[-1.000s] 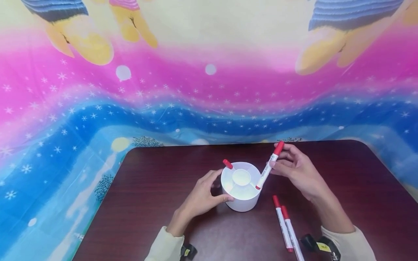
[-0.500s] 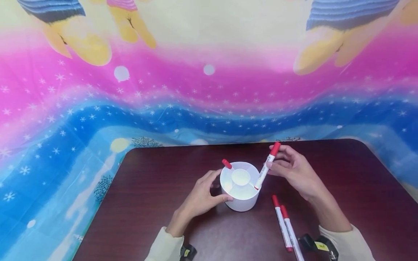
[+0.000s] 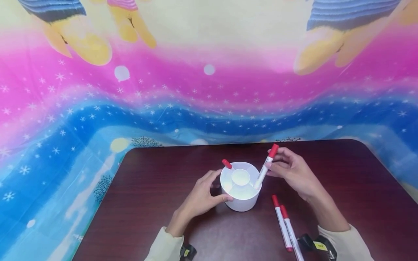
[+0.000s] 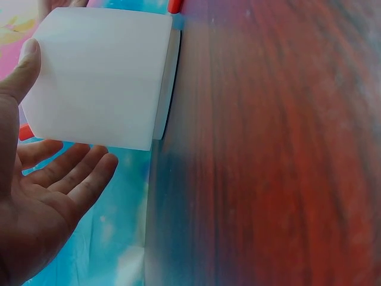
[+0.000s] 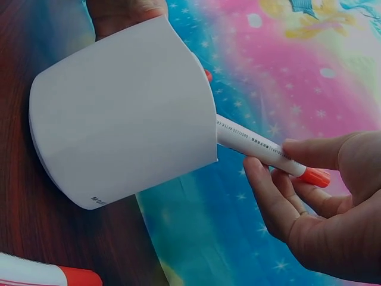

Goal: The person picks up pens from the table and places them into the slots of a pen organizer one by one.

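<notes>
Marker (image 3: pixel 262 174) in right hand (image 3: pixel 298 172) lower inside white holder (image 3: pixel 242 205) than before

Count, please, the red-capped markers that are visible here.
4. One marker is pinched by the right hand, its end inside the white holder; another marker leans in the holder, mostly hidden; two markers lie close together on the table. Others could be hidden inside the holder.

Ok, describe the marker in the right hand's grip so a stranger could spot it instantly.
On the dark brown table stands a round white pot. At its right rim, a red-capped white marker leans outward, its lower end inside. Unlike the other markers, it is pinched in the right hand's grip.
</notes>
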`<state>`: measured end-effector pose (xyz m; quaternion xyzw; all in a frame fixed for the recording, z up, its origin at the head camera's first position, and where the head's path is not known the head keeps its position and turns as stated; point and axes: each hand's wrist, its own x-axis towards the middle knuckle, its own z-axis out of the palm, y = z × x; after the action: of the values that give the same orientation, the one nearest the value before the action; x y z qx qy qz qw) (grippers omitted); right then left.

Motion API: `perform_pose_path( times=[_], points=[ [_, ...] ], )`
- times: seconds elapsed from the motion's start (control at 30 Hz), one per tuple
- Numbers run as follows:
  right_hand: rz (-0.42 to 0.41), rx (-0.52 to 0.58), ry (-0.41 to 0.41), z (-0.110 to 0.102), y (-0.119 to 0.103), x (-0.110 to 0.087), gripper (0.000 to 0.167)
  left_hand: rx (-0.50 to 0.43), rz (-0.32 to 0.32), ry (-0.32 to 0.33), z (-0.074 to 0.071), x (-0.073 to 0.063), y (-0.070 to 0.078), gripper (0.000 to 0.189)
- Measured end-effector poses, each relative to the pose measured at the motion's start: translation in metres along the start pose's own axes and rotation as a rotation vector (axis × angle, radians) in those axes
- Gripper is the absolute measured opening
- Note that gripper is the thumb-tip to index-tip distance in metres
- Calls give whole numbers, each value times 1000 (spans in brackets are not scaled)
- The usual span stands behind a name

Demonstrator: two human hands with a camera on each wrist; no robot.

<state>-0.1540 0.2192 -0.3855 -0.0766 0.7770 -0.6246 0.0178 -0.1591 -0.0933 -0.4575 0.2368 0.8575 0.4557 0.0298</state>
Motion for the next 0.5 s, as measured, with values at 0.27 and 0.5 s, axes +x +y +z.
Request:
perform_pose_path(
  times=[0.27,0.5],
  points=[
    [16,38,1,1,2,1,45,2,-4,-3,0,0,1,91],
    [18,43,-9,4,3,3,45,1,9,3,0,0,0,91]
  ],
)
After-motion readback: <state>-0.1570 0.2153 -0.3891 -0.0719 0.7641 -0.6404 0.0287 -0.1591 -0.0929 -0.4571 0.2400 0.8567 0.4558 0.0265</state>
